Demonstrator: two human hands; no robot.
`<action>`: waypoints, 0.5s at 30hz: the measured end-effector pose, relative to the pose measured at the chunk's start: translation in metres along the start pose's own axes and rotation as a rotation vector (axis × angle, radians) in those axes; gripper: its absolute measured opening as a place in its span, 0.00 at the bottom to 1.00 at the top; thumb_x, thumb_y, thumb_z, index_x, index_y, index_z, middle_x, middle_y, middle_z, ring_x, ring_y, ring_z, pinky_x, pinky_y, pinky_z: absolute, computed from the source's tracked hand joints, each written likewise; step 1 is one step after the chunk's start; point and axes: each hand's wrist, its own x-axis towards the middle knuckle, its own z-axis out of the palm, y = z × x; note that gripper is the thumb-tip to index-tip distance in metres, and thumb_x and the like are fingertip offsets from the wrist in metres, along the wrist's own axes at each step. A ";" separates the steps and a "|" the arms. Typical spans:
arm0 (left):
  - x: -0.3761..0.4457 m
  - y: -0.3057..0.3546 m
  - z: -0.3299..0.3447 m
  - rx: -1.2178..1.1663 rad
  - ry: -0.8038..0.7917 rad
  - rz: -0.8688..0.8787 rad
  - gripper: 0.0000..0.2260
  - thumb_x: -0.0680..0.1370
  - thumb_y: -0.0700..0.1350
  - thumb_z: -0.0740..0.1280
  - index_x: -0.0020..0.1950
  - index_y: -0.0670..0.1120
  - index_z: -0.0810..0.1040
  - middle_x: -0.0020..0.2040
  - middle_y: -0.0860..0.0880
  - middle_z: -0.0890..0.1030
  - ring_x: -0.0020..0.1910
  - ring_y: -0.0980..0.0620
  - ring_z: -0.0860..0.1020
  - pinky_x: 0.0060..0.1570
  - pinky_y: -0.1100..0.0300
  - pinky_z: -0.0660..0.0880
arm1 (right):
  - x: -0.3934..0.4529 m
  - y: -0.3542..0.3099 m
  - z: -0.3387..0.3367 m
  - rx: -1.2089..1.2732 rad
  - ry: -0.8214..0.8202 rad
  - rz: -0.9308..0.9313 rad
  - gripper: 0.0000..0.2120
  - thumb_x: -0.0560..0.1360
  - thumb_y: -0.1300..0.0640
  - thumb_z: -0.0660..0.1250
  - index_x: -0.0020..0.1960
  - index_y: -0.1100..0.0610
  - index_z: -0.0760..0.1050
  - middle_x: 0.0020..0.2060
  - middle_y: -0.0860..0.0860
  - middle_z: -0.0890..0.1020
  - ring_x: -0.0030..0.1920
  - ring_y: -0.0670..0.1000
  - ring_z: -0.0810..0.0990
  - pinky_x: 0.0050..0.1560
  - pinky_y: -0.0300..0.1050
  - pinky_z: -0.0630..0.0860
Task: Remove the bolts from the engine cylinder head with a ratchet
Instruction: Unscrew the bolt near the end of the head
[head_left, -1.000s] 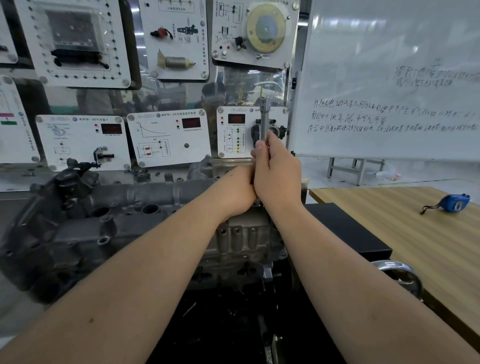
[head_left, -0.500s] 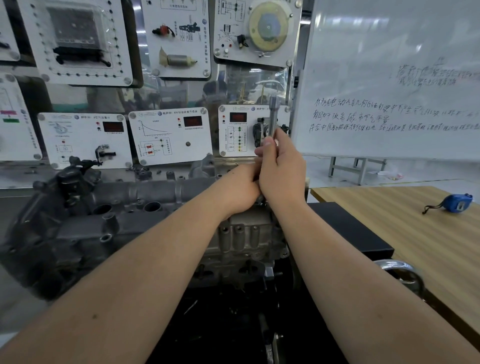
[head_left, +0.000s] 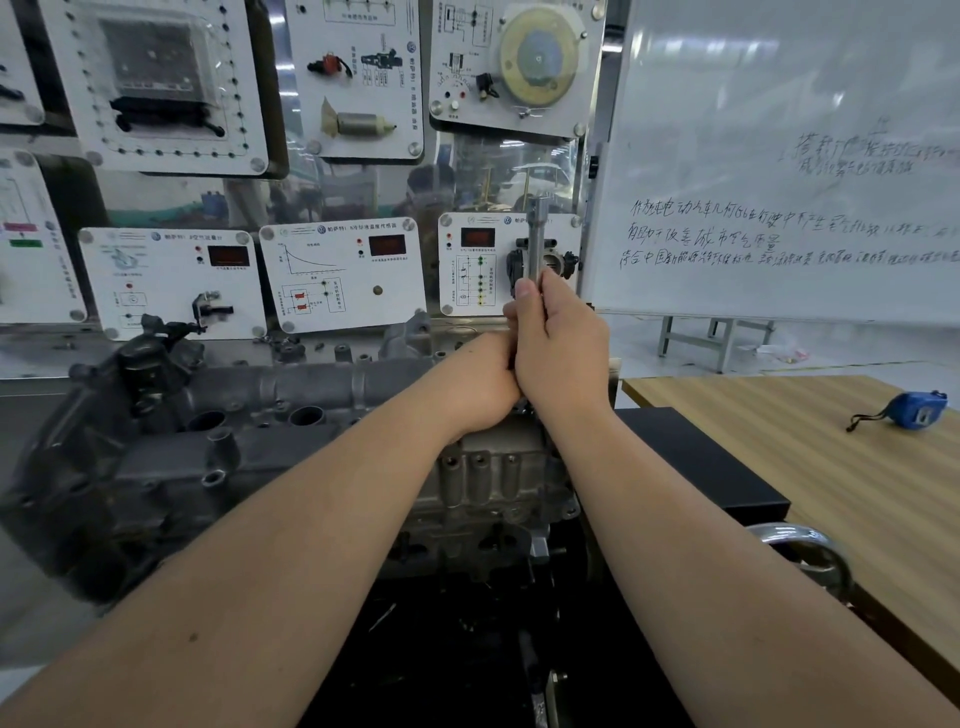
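The ratchet is held upright over the cylinder head's right end, clasped by the right hand. The left hand is pressed against it, fingers hidden; its grip cannot be told.

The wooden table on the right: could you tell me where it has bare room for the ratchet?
The wooden table is bare between the black box and the blue tape measure, and nearer along its front edge. The cylinder head is crowded; both hands, left hand and right hand, grip the ratchet.
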 end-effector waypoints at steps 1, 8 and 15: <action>0.001 -0.001 0.000 0.001 0.005 -0.005 0.12 0.79 0.37 0.61 0.59 0.47 0.78 0.44 0.47 0.83 0.44 0.51 0.80 0.41 0.59 0.76 | 0.000 0.000 0.000 0.014 -0.008 0.007 0.10 0.84 0.48 0.56 0.52 0.50 0.75 0.40 0.45 0.83 0.41 0.43 0.80 0.41 0.41 0.74; 0.007 -0.001 0.002 0.178 0.021 0.016 0.14 0.80 0.35 0.61 0.41 0.54 0.69 0.37 0.55 0.73 0.35 0.58 0.72 0.31 0.66 0.65 | 0.000 -0.003 -0.001 0.016 0.009 -0.053 0.07 0.82 0.53 0.63 0.46 0.48 0.73 0.33 0.39 0.73 0.38 0.34 0.74 0.38 0.27 0.66; 0.002 0.001 0.000 0.021 -0.002 0.007 0.11 0.79 0.38 0.61 0.58 0.47 0.78 0.47 0.47 0.83 0.44 0.50 0.80 0.46 0.54 0.77 | 0.002 0.001 -0.002 0.035 0.038 0.043 0.13 0.84 0.50 0.57 0.61 0.53 0.77 0.40 0.43 0.82 0.41 0.39 0.79 0.40 0.33 0.72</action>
